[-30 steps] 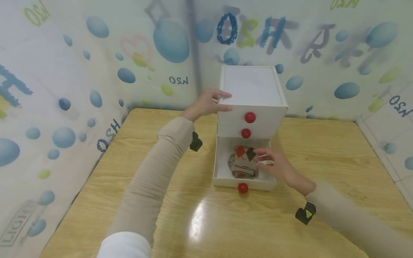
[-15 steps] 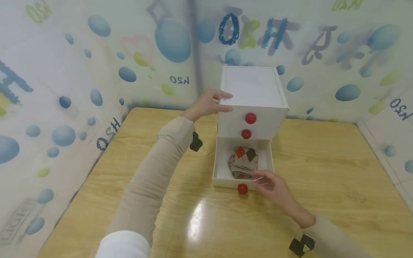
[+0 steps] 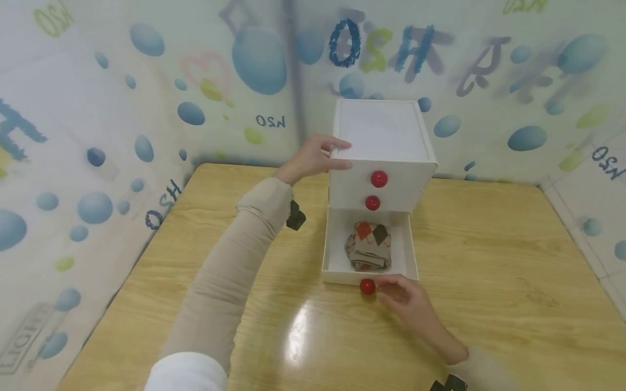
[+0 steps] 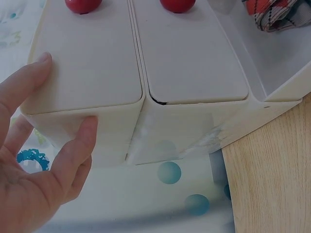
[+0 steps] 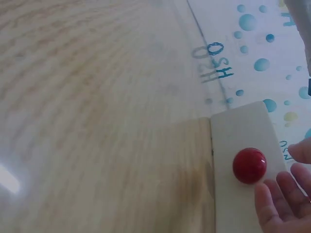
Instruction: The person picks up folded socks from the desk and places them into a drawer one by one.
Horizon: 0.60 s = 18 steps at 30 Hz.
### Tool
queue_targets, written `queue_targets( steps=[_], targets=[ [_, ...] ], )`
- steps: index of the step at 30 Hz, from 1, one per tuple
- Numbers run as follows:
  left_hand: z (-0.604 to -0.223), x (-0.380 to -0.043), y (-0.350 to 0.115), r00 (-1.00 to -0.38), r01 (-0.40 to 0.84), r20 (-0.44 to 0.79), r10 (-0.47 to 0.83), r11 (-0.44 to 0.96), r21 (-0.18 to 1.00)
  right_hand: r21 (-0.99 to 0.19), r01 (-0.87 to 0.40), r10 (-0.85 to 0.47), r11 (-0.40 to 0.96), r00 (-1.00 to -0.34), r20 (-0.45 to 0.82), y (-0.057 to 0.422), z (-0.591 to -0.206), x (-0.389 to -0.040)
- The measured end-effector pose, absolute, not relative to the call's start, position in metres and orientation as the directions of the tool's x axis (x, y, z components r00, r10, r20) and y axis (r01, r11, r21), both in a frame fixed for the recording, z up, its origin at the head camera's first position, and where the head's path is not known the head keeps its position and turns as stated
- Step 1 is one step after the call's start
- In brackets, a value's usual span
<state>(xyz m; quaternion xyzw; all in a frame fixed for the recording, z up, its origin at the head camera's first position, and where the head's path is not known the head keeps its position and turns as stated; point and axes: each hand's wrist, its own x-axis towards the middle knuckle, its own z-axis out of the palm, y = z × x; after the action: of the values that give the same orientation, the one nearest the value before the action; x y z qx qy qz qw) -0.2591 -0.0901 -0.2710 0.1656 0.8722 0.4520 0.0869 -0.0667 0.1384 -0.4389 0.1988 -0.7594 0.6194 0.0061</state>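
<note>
A white three-drawer cabinet (image 3: 381,127) stands on the table. My left hand (image 3: 310,157) holds its upper left front corner; in the left wrist view the fingertips (image 4: 88,127) press the side and another digit lies over the front. The bottom drawer (image 3: 332,255) is pulled out. A folded bundle of beige argyle cloth (image 3: 371,250) with red and dark diamonds lies inside it. My right hand (image 3: 408,304) is at the drawer's front, its fingertips right beside the red round knob (image 3: 367,287). In the right wrist view those fingers are loosely bent just by the knob (image 5: 249,165).
The upper two drawers are closed, each with a red knob (image 3: 379,178). A wooden table (image 3: 489,260) lies under the cabinet. Behind it stands a wall covering (image 3: 205,65) printed with blue bubbles and letters.
My right hand has moved from beside the cloth inside the drawer, back over the drawer's front edge, down to the knob. My left hand stays at the cabinet corner.
</note>
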Motion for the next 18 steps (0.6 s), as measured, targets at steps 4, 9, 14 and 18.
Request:
queue_targets(
  steps=[4, 9, 14, 18],
  targets=[
    [-0.271, -0.259, -0.09, -0.931, 0.215, 0.002, 0.365, 0.543, 0.812, -0.935, -0.323, -0.289, 0.149, -0.918, 0.271, 0.135, -0.445, -0.063],
    [-0.271, -0.259, -0.09, -0.934, 0.201, -0.015, 0.357, 0.559, 0.805, -0.969, -0.214, -0.267, 0.12, -0.948, 0.176, 0.132, -0.452, -0.059],
    [-0.271, -0.259, -0.089, -0.934, 0.197, -0.02, 0.358, 0.56, 0.805, -0.989, -0.117, -0.225, 0.089, -0.97, 0.095, 0.129, -0.459, -0.056],
    [-0.271, -0.26, -0.089, -0.933, 0.2, -0.019, 0.359, 0.564, 0.801, -0.998, -0.02, -0.204, 0.065, -0.979, 0.006, 0.126, -0.462, -0.055]
  ],
)
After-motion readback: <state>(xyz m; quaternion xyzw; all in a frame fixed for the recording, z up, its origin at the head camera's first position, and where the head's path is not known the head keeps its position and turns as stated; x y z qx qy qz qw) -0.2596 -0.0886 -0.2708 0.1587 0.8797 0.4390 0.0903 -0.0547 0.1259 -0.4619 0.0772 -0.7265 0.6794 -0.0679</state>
